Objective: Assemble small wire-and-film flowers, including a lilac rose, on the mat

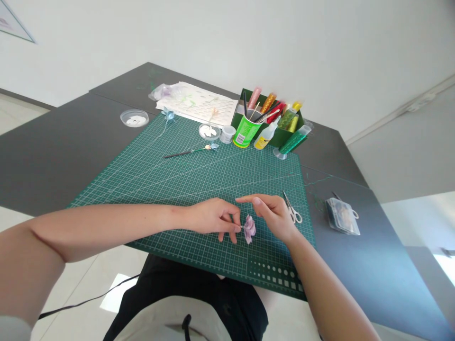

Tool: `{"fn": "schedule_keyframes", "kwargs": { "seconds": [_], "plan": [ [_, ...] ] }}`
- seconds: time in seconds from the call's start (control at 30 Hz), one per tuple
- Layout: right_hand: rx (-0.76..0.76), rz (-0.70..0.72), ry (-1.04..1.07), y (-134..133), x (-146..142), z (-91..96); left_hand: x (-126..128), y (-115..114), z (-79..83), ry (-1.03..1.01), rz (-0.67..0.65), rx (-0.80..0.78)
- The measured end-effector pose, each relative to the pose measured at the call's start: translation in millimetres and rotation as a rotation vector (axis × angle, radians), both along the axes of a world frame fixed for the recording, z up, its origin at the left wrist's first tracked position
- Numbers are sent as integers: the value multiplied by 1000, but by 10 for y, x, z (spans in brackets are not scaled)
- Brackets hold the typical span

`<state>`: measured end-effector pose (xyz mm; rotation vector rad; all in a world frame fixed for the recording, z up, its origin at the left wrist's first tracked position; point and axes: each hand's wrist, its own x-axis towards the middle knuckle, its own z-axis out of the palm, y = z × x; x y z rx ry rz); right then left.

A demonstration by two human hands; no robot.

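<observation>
A pale purple artificial flower [249, 229] is held low over the green cutting mat [170, 189], its petals facing right. My left hand [218, 219] pinches its short stem between thumb and fingertips. Just above and right of the petals is my right hand [272, 213], open, with the index finger stretched out to the left and the thumb apart from it. Nothing shows between its fingers, and it looks apart from the flower. White-handled scissors [294, 211] lie on the mat right behind my right hand.
Toward the back stand a green cup [245, 131] of tools, a glue bottle [266, 136] and a dark green box [240, 106] with glitter tubes. Small dishes [209, 132], a blue flower [168, 114] and a thin dark rod [177, 154] lie farther left. A clear plastic case [343, 217] sits at right.
</observation>
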<state>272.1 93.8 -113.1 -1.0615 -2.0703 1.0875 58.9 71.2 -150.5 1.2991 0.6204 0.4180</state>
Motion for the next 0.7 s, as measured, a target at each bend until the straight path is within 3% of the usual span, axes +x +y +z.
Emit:
{"fn": "schedule_keyframes", "kwargs": {
  "seconds": [0.2, 0.33, 0.5, 0.7],
  "plan": [
    [-201, -58, -15, 71, 16, -128, 2, 0, 12, -63, 84, 29],
    [-302, -79, -11, 128, 11, -160, -21, 31, 57, -97, 247, 132],
    [-294, -18, -24, 154, 23, -131, -67, 131, 104, -74, 433, 253],
    [-283, 18, -59, 137, 53, -79, -134, 267, 117, 76, 545, 375]
  ]
}}
